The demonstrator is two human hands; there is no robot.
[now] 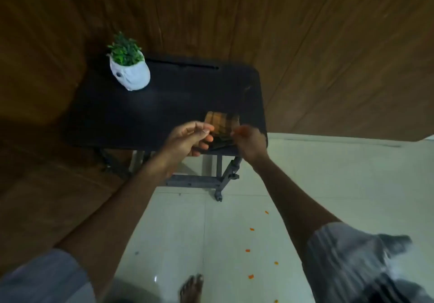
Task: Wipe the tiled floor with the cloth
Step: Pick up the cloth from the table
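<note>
So this is the very start of the job, the fetching-the-cloth bit. The cloth (222, 120) is a folded checked thing, orange and dark, lying on the near right corner of the black table (164, 105). Nothing has touched the floor (234, 232) yet.

Both hands are out over that corner. The left hand (190, 138) is just left of the cloth, fingers loosely curled with thumb and forefinger close together, holding nothing as far as I can see. The right hand (249, 141) is at the cloth's near right edge, but it's blurry, so I can't tell if it has pinched the fabric or is just next to it.

Next move, I reckon: get a proper grip on the cloth, lift it off the table, then crouch down to the tiles. There are little orange bits (251, 229) scattered on the floor to the right of the bare foot (191, 288), so that's probably where the wiping needs to go. The plant (129, 72) sits at the far left corner, well clear of the reach.
</note>
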